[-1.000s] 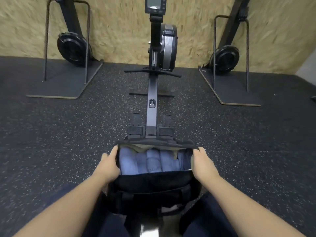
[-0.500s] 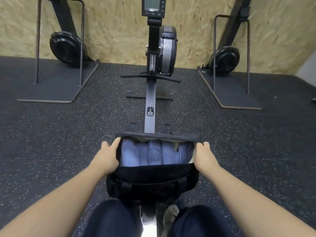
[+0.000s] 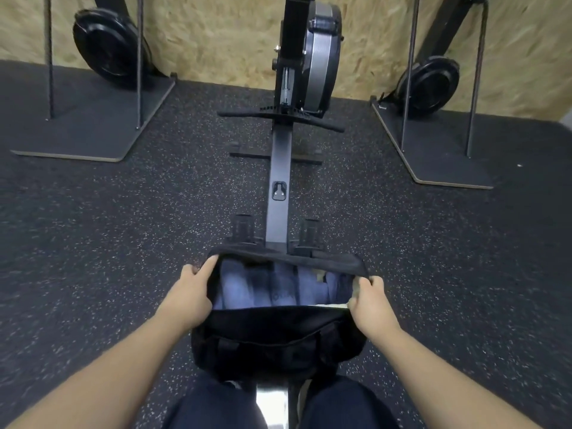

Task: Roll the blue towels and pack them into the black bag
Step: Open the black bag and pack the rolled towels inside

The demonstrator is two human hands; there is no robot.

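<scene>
The bag (image 3: 278, 335) was seen resting on the rower (image 3: 280, 187) rail, just ahead of the person's knees, mouth up and spread wide. The left hand (image 3: 188, 292) was clamped on the left end of the opening, thumb hooked over the rim. The right hand (image 3: 371, 300) was clamped on the right end, fingers curled round the edge. Inside, several rolled towels (image 3: 272, 289) were packed side by side, filling most of the visible width; an exact count could not be made. No loose towels were seen on the floor (image 3: 93, 258). Rolling and packing were judged done, or nearly so. Left, at most, was settling the rolls and closing the bag; no fastener could be made out.
</scene>
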